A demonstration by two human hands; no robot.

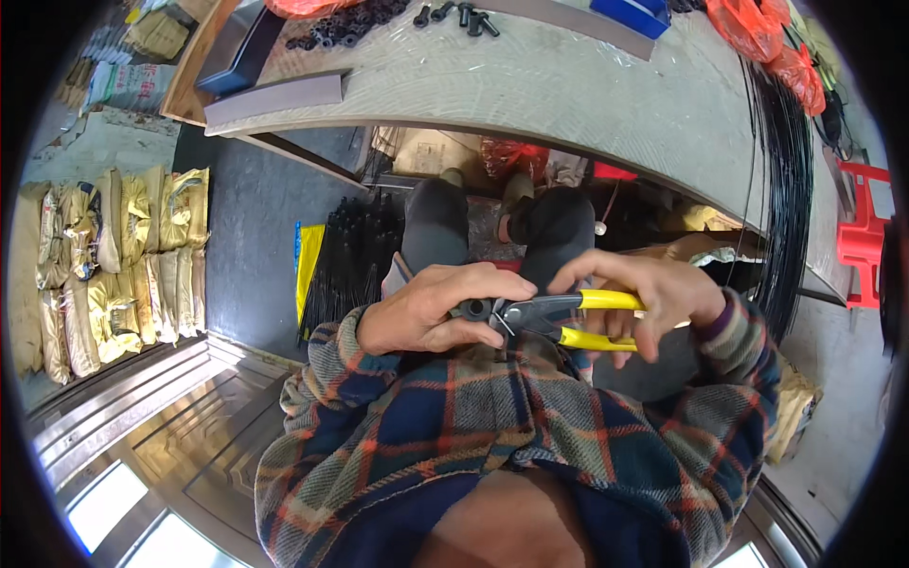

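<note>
Close to my lap, my left hand (417,308) pinches a short black tubular part (476,310) between thumb and fingers, its round hollow end showing. A thin shiny metal piece (504,320) sits between that part and the jaws of the pliers (549,308); I cannot tell whether the jaws grip it. These pliers have a dark head and yellow handles, which stand apart. My right hand (668,293) is curled around the handles, with some fingers between them and the index finger stretched above the upper one.
Ahead is a worktable (568,95) with black parts (350,24), a blue tray (634,14) and red plastic bags (748,28). Long black strands (786,189) hang over its right side. Black rods (355,256) stand left of my legs. Stacked sacks (123,275) lie farther left; a red stool (862,237) is far right.
</note>
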